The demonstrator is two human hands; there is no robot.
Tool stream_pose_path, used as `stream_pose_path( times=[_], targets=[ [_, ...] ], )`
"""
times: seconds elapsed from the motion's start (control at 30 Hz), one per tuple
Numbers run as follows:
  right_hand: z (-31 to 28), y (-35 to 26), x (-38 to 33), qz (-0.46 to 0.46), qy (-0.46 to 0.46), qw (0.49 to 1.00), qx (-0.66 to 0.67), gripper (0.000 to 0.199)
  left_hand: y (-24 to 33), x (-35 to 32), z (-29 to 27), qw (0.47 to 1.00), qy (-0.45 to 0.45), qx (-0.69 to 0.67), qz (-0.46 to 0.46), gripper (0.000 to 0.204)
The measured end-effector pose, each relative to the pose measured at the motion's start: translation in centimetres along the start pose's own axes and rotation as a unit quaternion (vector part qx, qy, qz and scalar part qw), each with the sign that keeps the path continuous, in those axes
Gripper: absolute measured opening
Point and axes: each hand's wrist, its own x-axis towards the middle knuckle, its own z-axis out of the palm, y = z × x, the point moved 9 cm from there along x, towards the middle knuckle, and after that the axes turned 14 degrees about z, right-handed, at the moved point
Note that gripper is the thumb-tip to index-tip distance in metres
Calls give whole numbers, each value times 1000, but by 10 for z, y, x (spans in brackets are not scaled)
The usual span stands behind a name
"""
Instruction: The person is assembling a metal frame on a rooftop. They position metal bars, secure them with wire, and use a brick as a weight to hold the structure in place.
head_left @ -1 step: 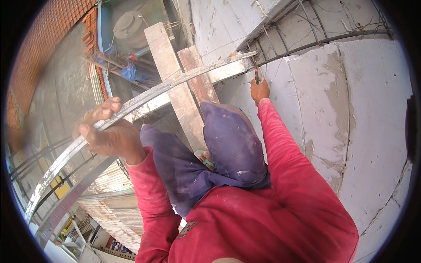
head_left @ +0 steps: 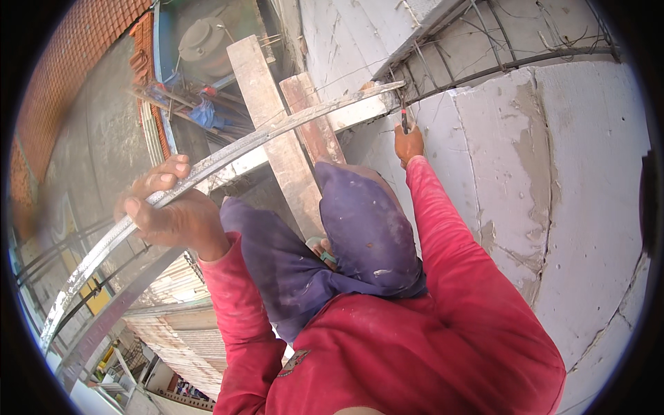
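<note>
My left hand (head_left: 169, 214) is closed around a long, pale metal bar (head_left: 277, 131) that runs from the lower left up to the top of the wall. My right hand (head_left: 409, 144) reaches up against the grey block wall (head_left: 553, 173) and grips a small tool with a red handle (head_left: 404, 119), its tip at the bar's far end. Dark steel rods (head_left: 512, 66) run along the wall's top just above that hand. Red sleeves cover both arms, and a purple cloth (head_left: 366, 228) covers the head between them.
Two wooden planks (head_left: 266, 104) stand upright behind the bar. Far below lie a grey tank (head_left: 204, 45), a red brick wall (head_left: 69, 76), scattered blue and red items (head_left: 204, 107) and corrugated roofing (head_left: 173, 325). Patches of mortar mark the block wall.
</note>
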Motion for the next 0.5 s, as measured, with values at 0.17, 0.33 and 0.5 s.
stream_pose_path(
  times=[0.17, 0.33, 0.5],
  targets=[
    [42, 30, 11, 60, -56, 970, 229, 31, -1, -1, 1, 1000, 17, 10, -4, 42],
    [45, 12, -22, 159, -210, 871, 415, 13, 0, -2, 1, 1000, 24, 20, -1, 43],
    [51, 24, -15, 178, -278, 796, 507, 14, 2, -1, 2, 1000, 16, 14, 5, 42]
  ],
)
